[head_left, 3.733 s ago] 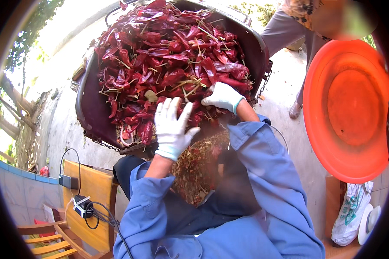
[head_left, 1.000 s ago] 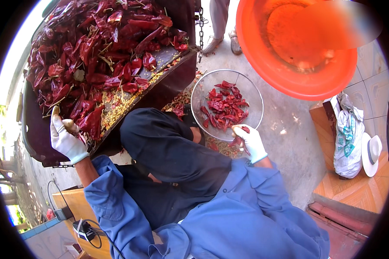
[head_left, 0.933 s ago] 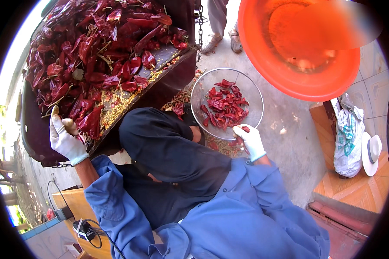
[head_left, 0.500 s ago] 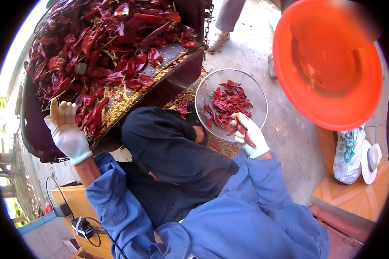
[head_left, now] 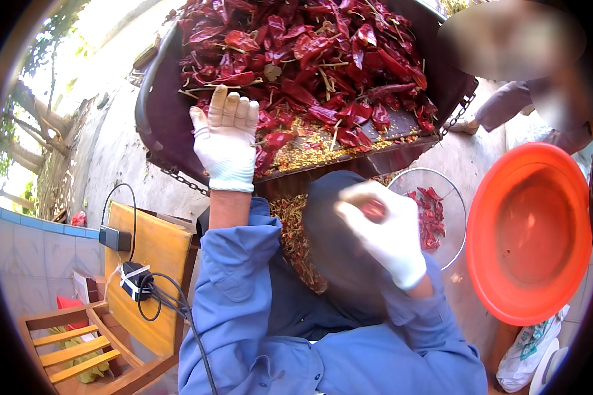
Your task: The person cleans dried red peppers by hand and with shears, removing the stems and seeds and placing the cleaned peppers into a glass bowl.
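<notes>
A dark bin (head_left: 157, 108) holds a heap of red dried chilies (head_left: 303, 46), with yellow seeds (head_left: 296, 150) along its near ledge. My left hand (head_left: 224, 138), in a soiled white glove, lies palm up with fingers open at the bin’s near-left part, among the chilies’ edge. My right hand (head_left: 382, 230), gloved and blurred by motion, is closed on a red chili piece (head_left: 373, 209) above my dark knee. Right of it a wire-mesh sieve (head_left: 459, 197) holds more chilies, partly hidden by that hand. Chili debris (head_left: 296, 243) lies below the bin.
A tilted orange basin (head_left: 527, 230) is at the right, above a white sack (head_left: 527, 349). Another person’s legs (head_left: 501, 108) are at upper right. At lower left are a yellow board (head_left: 145, 237) with black cabled devices (head_left: 135, 280) and a wooden chair (head_left: 72, 349).
The view has swung, shifting bin and sieve rightward. My right hand has moved left from over the sieve to above my knee, still holding chili. My left hand remains open at the bin.
</notes>
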Demonstrator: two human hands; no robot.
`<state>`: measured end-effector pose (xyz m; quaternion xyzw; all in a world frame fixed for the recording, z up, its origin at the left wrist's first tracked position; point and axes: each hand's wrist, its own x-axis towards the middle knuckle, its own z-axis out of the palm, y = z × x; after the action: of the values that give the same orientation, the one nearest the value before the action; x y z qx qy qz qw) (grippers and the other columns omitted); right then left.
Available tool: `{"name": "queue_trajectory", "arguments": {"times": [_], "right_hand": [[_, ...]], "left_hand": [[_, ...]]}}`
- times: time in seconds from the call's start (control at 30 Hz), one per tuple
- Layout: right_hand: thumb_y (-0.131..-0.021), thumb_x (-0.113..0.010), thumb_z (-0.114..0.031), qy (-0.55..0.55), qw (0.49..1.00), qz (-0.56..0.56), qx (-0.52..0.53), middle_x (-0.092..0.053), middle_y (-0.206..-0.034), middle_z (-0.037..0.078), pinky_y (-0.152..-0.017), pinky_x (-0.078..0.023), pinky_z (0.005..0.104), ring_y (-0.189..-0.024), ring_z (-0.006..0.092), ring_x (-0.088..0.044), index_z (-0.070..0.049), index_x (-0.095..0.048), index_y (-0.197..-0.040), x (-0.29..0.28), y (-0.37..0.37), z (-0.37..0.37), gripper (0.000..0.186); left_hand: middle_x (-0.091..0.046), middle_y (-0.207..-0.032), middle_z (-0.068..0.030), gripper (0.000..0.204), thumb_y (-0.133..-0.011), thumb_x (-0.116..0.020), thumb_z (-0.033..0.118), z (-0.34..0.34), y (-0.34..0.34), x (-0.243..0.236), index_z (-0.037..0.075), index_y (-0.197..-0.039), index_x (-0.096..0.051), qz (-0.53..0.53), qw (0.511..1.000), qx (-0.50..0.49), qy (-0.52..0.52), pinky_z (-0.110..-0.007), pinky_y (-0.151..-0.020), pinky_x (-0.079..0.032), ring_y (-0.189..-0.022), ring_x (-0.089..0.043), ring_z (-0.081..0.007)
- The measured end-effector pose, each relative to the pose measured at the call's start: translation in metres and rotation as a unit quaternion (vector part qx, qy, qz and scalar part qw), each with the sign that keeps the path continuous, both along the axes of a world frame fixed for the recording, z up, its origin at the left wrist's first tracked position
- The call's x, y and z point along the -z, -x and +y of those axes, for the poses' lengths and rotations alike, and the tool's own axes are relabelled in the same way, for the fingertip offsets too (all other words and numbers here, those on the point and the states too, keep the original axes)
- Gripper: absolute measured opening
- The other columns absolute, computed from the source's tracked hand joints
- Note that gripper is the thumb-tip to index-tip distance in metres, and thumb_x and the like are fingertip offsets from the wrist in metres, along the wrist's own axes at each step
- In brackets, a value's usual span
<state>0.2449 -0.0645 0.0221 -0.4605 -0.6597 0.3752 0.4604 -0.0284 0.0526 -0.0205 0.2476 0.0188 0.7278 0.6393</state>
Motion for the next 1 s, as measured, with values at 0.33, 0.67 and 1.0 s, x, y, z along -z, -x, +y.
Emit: {"name": "queue_trajectory", "arguments": {"times": [0.33,0.67,1.0], "right_hand": [[-0.078,-0.071,-0.031,-0.178,0.928,-0.325,-0.038,-0.069,-0.075,0.012,-0.065,-0.054,0.0458,-0.073,0.0311,-0.069,-0.020,-0.072,-0.103,0.031,0.109,0.116,0.028],[-0.087,-0.070,-0.018,0.077,0.983,0.081,-0.148,-0.071,-0.087,0.007,-0.073,-0.052,0.0270,-0.078,0.0117,-0.065,-0.004,-0.067,-0.120,0.019,0.090,0.108,0.036],[-0.088,-0.067,-0.013,0.050,0.939,0.196,-0.277,-0.061,-0.068,0.002,-0.059,-0.046,0.0250,-0.063,0.0059,-0.054,-0.003,-0.064,-0.127,0.018,0.081,0.073,0.041]], "left_hand": [[-0.070,-0.115,-0.0168,0.063,-0.102,-0.037,0.054,0.003,-0.012,-0.002,0.002,-0.129,-0.060,-0.029,0.998,0.052,-0.017,-0.049,-0.104,-0.045,-0.107,-0.065,-0.0319],[-0.063,-0.126,-0.0139,0.041,-0.103,-0.051,0.018,-0.049,-0.021,-0.037,-0.004,-0.137,-0.053,0.534,0.809,-0.245,0.026,-0.037,-0.105,-0.044,-0.117,-0.059,-0.0225],[-0.043,-0.149,-0.0150,0.075,-0.098,-0.054,0.051,-0.078,-0.002,-0.021,-0.005,-0.146,-0.039,0.610,0.781,-0.137,-0.017,-0.037,-0.112,-0.035,-0.131,-0.048,-0.0235]]}}
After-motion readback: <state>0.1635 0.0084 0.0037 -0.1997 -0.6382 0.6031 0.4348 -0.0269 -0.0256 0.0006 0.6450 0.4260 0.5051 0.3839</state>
